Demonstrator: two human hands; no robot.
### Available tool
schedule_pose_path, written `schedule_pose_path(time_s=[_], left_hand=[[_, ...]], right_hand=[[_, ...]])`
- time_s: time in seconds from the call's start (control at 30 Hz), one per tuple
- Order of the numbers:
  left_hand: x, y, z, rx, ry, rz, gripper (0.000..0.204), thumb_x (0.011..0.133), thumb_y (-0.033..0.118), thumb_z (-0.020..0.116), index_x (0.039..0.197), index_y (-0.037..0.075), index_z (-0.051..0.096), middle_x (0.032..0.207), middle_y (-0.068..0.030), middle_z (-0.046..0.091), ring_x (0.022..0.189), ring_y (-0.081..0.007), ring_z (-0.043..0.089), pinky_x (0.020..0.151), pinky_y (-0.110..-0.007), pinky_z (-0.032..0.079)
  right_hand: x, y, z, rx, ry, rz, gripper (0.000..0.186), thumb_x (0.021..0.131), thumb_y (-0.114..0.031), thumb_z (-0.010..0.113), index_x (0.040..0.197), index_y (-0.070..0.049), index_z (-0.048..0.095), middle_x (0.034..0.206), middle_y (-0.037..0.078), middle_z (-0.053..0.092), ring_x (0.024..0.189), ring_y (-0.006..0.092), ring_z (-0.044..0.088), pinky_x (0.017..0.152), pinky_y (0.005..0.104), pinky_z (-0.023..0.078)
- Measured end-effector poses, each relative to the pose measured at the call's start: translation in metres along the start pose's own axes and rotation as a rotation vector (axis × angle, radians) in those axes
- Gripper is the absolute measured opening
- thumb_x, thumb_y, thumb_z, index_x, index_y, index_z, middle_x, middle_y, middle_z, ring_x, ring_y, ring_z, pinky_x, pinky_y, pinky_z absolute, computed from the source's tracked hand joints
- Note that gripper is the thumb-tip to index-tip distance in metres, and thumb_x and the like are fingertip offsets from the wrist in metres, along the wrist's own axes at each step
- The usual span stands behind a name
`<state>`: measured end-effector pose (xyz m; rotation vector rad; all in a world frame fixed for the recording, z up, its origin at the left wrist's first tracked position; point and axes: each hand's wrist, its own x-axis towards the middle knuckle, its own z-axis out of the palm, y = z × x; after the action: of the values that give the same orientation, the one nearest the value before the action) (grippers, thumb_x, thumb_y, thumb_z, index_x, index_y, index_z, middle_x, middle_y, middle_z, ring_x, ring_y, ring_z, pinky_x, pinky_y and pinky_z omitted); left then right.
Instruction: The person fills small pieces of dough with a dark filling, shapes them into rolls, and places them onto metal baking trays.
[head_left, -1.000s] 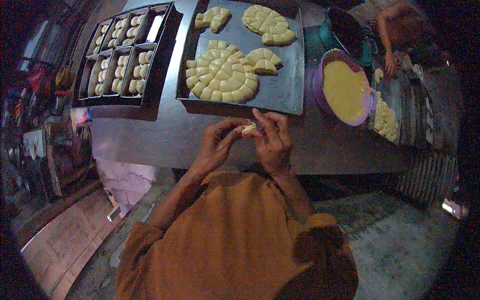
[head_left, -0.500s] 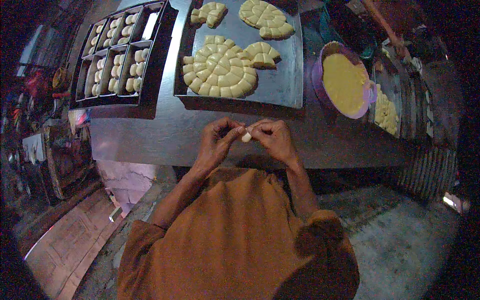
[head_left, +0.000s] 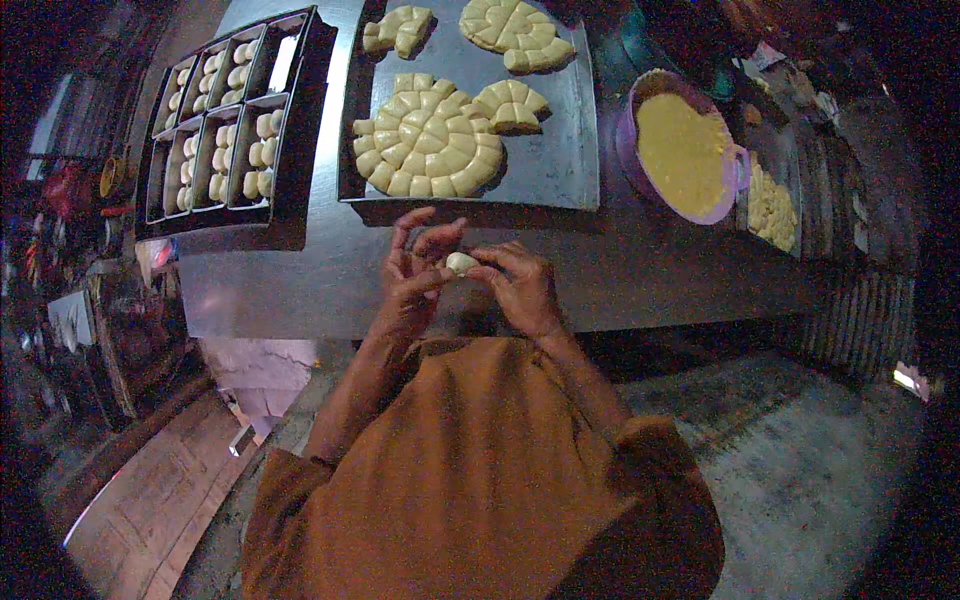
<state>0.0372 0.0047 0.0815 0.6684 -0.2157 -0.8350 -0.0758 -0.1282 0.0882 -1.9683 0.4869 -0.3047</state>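
Note:
A small pale dough piece (head_left: 460,263) is between my hands above the dark table's near part. My right hand (head_left: 517,290) is closed in a pinch on it. My left hand (head_left: 408,270) has its thumb against the dough, with the other fingers raised and partly spread. Just beyond them, a metal tray (head_left: 555,160) holds several segmented dough shapes (head_left: 425,140), their pieces arranged in rounded clusters with smaller attached parts.
At left, a dark frame (head_left: 222,222) holds several metal tins with dough balls (head_left: 185,170). At right are a purple basin (head_left: 740,170) of yellow batter, a teal container (head_left: 640,40) and another tray with yellow dough (head_left: 770,205). The table's near edge (head_left: 700,322) borders my body.
My hands have shifted left with the dough. My left hand's upper fingers have lifted and spread. The other person's arm at the upper right has moved mostly out of sight.

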Motion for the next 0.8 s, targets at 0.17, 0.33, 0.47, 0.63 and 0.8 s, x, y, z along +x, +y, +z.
schedule_pose_path(time_s=[0.17, 0.33, 0.47, 0.63, 0.8], left_hand=[[0.004, 0.022, -0.025, 0.456, 0.37, 0.087, 0.028, 0.086, 0.008, 0.065, 0.113, 0.005, 0.059, 0.108, -0.0087, 0.063, 0.105, -0.0194, 0.06, 0.092, -0.033, 0.048], [0.001, 0.05, -0.046, 0.796, 0.55, 0.125, 0.013, 0.089, 0.009, 0.062, 0.101, 0.003, 0.064, 0.099, -0.0058, 0.066, 0.091, -0.0149, 0.062, 0.082, -0.03, 0.05], [-0.001, 0.062, -0.058, 0.816, 0.599, 0.183, 0.014, 0.089, 0.01, 0.063, 0.101, 0.003, 0.064, 0.098, -0.0055, 0.066, 0.088, -0.0148, 0.062, 0.078, -0.029, 0.05], [-0.013, 0.06, -0.053, 0.746, 0.619, 0.167, 0.014, 0.09, 0.009, 0.062, 0.102, 0.002, 0.064, 0.098, -0.0066, 0.066, 0.089, -0.0156, 0.062, 0.079, -0.029, 0.05], [-0.027, 0.052, -0.051, 0.727, 0.618, 0.178, 0.013, 0.09, 0.009, 0.062, 0.101, 0.002, 0.063, 0.098, -0.0066, 0.066, 0.088, -0.0157, 0.062, 0.08, -0.029, 0.05]], right_hand=[[-0.013, 0.026, 0.012, -0.527, 0.092, -0.442, 0.034, 0.075, -0.006, 0.075, 0.108, -0.009, 0.067, 0.107, 0.008, 0.066, 0.093, 0.0271, 0.064, 0.085, 0.0372, 0.053], [-0.004, 0.043, 0.03, -0.599, 0.026, -0.508, 0.032, 0.077, -0.008, 0.073, 0.108, -0.008, 0.066, 0.103, 0.009, 0.065, 0.093, 0.0293, 0.062, 0.087, 0.0426, 0.05], [0.067, -0.005, 0.046, -0.487, 0.084, -0.484, 0.029, 0.081, -0.01, 0.07, 0.109, -0.008, 0.065, 0.098, 0.011, 0.064, 0.092, 0.0314, 0.061, 0.086, 0.0433, 0.049], [0.201, -0.018, 0.097, -0.521, -0.04, -0.515, 0.025, 0.087, -0.013, 0.055, 0.109, -0.004, 0.062, 0.104, 0.019, 0.064, 0.104, 0.0378, 0.058, 0.097, 0.0491, 0.045], [0.272, 0.022, 0.134, -0.705, -0.185, -0.287, 0.023, 0.083, -0.014, 0.058, 0.102, -0.003, 0.064, 0.1, 0.022, 0.061, 0.102, 0.0417, 0.056, 0.082, 0.0518, 0.051]])
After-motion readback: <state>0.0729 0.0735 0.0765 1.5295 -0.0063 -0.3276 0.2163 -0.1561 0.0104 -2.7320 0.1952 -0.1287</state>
